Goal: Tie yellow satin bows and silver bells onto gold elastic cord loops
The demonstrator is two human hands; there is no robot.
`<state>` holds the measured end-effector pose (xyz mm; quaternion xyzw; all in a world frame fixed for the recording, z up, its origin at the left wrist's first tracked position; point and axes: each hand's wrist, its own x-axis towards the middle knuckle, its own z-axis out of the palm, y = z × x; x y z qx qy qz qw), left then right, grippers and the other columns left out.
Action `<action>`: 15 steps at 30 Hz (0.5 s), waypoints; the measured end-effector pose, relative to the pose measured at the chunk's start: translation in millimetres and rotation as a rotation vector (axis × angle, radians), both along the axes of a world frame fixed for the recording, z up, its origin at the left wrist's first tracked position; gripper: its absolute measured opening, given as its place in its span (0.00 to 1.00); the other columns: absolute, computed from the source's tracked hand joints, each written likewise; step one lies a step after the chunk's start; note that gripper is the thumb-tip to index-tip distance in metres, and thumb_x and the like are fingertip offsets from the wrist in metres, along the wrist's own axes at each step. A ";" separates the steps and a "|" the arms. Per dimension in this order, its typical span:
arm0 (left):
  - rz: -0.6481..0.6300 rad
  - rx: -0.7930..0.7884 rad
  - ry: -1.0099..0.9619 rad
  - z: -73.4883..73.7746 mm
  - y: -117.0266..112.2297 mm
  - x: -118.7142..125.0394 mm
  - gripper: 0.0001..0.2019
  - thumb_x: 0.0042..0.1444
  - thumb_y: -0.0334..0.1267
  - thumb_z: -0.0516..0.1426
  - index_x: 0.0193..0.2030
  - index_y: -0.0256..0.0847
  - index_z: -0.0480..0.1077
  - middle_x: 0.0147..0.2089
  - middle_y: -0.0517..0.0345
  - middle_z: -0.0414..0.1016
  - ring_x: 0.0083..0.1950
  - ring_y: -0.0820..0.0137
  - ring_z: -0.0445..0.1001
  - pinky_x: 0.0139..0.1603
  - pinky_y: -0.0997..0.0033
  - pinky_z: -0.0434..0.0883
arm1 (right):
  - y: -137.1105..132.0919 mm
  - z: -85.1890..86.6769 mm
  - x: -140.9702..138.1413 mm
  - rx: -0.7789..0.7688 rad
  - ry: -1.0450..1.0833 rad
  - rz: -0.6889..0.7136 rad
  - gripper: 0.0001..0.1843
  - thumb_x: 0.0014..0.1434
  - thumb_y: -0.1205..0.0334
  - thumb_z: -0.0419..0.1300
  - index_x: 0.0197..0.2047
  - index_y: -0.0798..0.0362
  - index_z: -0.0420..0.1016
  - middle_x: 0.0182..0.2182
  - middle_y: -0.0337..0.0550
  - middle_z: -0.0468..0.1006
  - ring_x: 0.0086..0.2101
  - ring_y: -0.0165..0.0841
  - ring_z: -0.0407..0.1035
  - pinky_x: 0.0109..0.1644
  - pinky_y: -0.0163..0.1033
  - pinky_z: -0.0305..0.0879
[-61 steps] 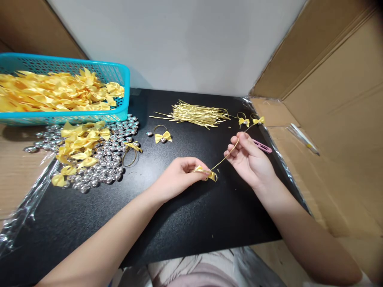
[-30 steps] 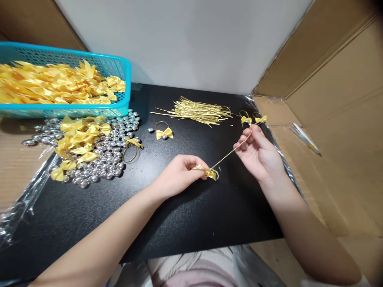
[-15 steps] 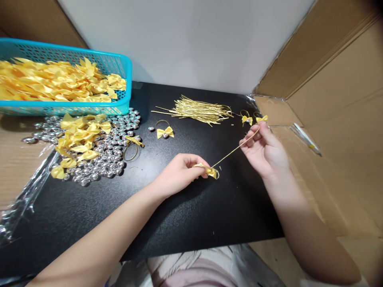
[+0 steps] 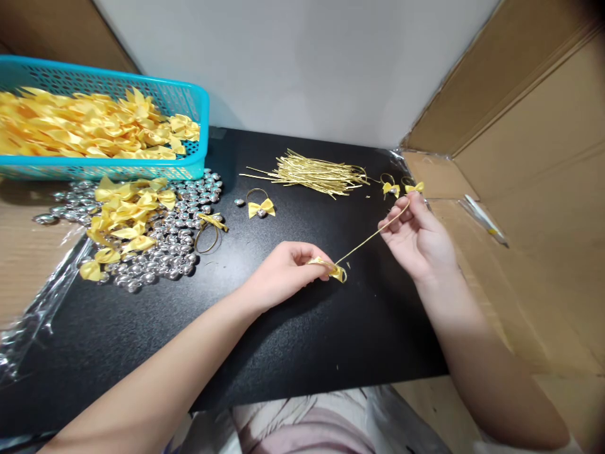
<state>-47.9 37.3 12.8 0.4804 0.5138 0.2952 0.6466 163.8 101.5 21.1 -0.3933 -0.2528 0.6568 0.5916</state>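
My left hand (image 4: pixel 283 271) rests on the black mat (image 4: pixel 265 340) with its fingers pinched on a small yellow ribbon bow (image 4: pixel 333 270). A thin gold cord (image 4: pixel 371 236) runs taut from the bow up and right to my right hand (image 4: pixel 418 239), whose fingertips are closed on the cord's far end. Both hands sit near the mat's middle right.
A turquoise basket (image 4: pixel 191 167) full of yellow bows stands at the back left. In front of it lie silver beads (image 4: pixel 174 249) and loose bows (image 4: pixel 125 217). A bundle of gold cords (image 4: pixel 314 174), a finished bow (image 4: pixel 260 207) and two more bows (image 4: pixel 401 188) lie at the back. Cardboard walls (image 4: pixel 534 157) stand to the right.
My right hand has drawn the gold cord up and to the right, pulling it longer and tauter. My left hand has kept the bow in place.
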 end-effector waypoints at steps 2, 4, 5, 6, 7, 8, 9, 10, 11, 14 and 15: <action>0.001 0.001 0.002 1.2 0.0 0.4 0.04 0.48 0.34 0.60 0.27 0.38 0.75 0.26 0.61 0.76 0.28 0.75 0.68 0.27 0.76 0.60 | 0.1 0.7 -0.2 -0.005 0.008 -0.007 0.12 0.49 0.58 0.73 0.29 0.48 0.73 0.24 0.25 0.79 0.25 0.22 0.75 0.30 0.29 0.74; 0.003 0.002 0.006 1.6 0.3 0.8 0.04 0.47 0.34 0.59 0.27 0.38 0.75 0.26 0.61 0.76 0.28 0.74 0.69 0.27 0.76 0.60 | 0.3 1.1 0.0 -0.009 0.005 -0.013 0.12 0.50 0.58 0.73 0.29 0.48 0.73 0.24 0.25 0.78 0.25 0.22 0.75 0.30 0.29 0.74; 0.005 0.004 0.010 1.5 0.4 0.9 0.04 0.47 0.34 0.59 0.27 0.38 0.75 0.26 0.61 0.76 0.28 0.74 0.69 0.28 0.76 0.61 | 0.5 1.1 0.3 -0.007 0.000 -0.013 0.12 0.51 0.58 0.72 0.29 0.47 0.73 0.24 0.25 0.79 0.25 0.22 0.75 0.30 0.29 0.74; 0.004 0.006 0.013 1.3 0.5 1.1 0.04 0.47 0.33 0.58 0.27 0.38 0.76 0.26 0.60 0.76 0.28 0.74 0.69 0.28 0.76 0.61 | 0.6 1.0 0.7 -0.004 -0.005 -0.011 0.11 0.51 0.58 0.72 0.29 0.47 0.72 0.24 0.25 0.79 0.25 0.22 0.75 0.30 0.29 0.74; 0.004 0.007 0.015 1.0 0.6 1.2 0.05 0.47 0.33 0.58 0.27 0.38 0.76 0.26 0.60 0.76 0.28 0.74 0.69 0.28 0.76 0.61 | 0.8 0.7 1.1 -0.001 -0.008 -0.008 0.11 0.51 0.58 0.72 0.29 0.47 0.72 0.24 0.25 0.79 0.25 0.22 0.75 0.30 0.29 0.74; 0.003 0.007 0.015 0.7 0.7 1.2 0.05 0.47 0.33 0.58 0.27 0.38 0.76 0.26 0.60 0.76 0.28 0.74 0.69 0.28 0.76 0.61 | 0.9 0.4 1.4 0.001 -0.008 -0.005 0.11 0.52 0.58 0.72 0.29 0.48 0.72 0.24 0.25 0.79 0.25 0.22 0.75 0.31 0.29 0.74; 0.002 0.006 0.015 0.5 0.7 1.2 0.05 0.46 0.33 0.58 0.27 0.38 0.76 0.26 0.60 0.76 0.27 0.75 0.68 0.28 0.76 0.61 | 1.0 0.1 1.7 0.003 -0.006 -0.001 0.11 0.52 0.58 0.72 0.29 0.48 0.73 0.25 0.25 0.79 0.25 0.22 0.75 0.31 0.29 0.73; 0.002 0.004 0.013 0.3 0.8 1.0 0.05 0.46 0.33 0.57 0.27 0.38 0.76 0.26 0.60 0.76 0.27 0.75 0.68 0.28 0.76 0.60 | 1.0 -0.1 1.8 0.003 -0.003 0.001 0.11 0.51 0.58 0.72 0.29 0.48 0.73 0.25 0.25 0.79 0.25 0.22 0.75 0.31 0.29 0.73; 0.001 0.001 0.009 0.1 0.8 0.8 0.06 0.46 0.33 0.57 0.27 0.38 0.76 0.26 0.61 0.76 0.27 0.75 0.68 0.27 0.76 0.60 | 1.0 -0.2 1.9 0.002 0.002 0.001 0.11 0.51 0.58 0.72 0.29 0.48 0.73 0.25 0.25 0.79 0.26 0.22 0.75 0.32 0.29 0.73; -0.001 -0.004 0.002 -0.6 0.8 -0.1 0.07 0.46 0.33 0.57 0.28 0.38 0.76 0.26 0.61 0.76 0.26 0.76 0.67 0.27 0.77 0.60 | 0.9 0.4 1.6 0.000 0.011 -0.006 0.12 0.50 0.58 0.73 0.29 0.48 0.72 0.24 0.25 0.79 0.25 0.22 0.75 0.31 0.29 0.73; -0.002 -0.004 0.003 -0.8 0.8 -0.4 0.07 0.47 0.33 0.56 0.29 0.38 0.76 0.26 0.61 0.76 0.27 0.76 0.66 0.27 0.77 0.60 | 1.0 0.6 1.6 0.002 0.007 -0.009 0.12 0.50 0.58 0.73 0.29 0.48 0.72 0.24 0.25 0.79 0.25 0.22 0.75 0.31 0.29 0.73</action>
